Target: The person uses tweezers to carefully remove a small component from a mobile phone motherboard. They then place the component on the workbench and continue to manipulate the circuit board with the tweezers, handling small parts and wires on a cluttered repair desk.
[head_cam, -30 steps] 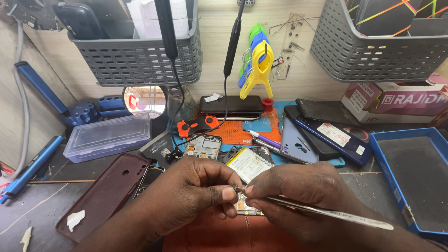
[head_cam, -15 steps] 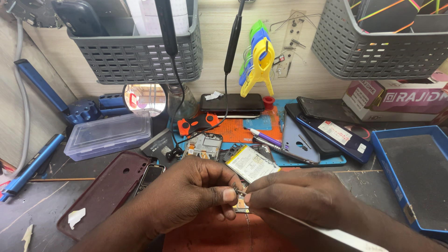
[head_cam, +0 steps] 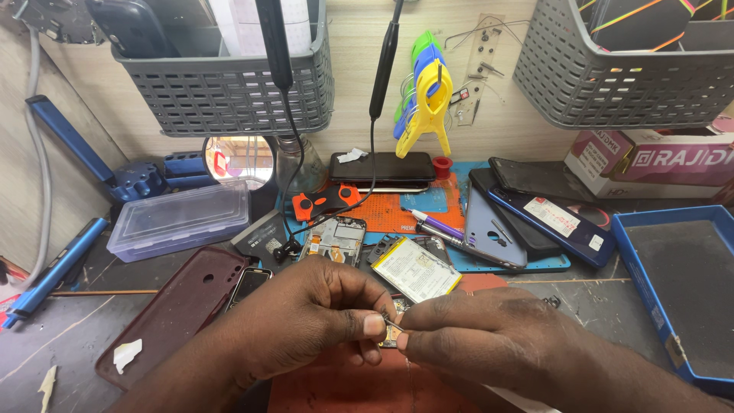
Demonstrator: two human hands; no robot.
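At a crowded phone repair bench, the left hand (head_cam: pixel 306 317) and right hand (head_cam: pixel 482 336) meet over a red mat (head_cam: pixel 336 386), each with thumb and forefinger pressed together on a tiny metal part (head_cam: pixel 390 325) pinched between the fingertips, just above a small circuit board (head_cam: pixel 394 336) that the hands mostly hide. The work appears to be at the stage of fitting or freeing this small piece, a move that calls for a steady, delicate grip, since the part could slip and be lost among the clutter. Just behind the hands lie a yellow-edged battery (head_cam: pixel 417 268), an opened phone frame (head_cam: pixel 334 239) and a dark red phone case (head_cam: pixel 180 310). Farther back sit a clear plastic box (head_cam: pixel 180 219), a round mirror (head_cam: pixel 238 160), a black phone (head_cam: pixel 382 167), a blue tray (head_cam: pixel 677 287) and coloured clamps (head_cam: pixel 424 99) hung on the wall. Two black cables (head_cam: pixel 375 153) dangle from grey baskets (head_cam: pixel 229 84) overhead, close to the working space
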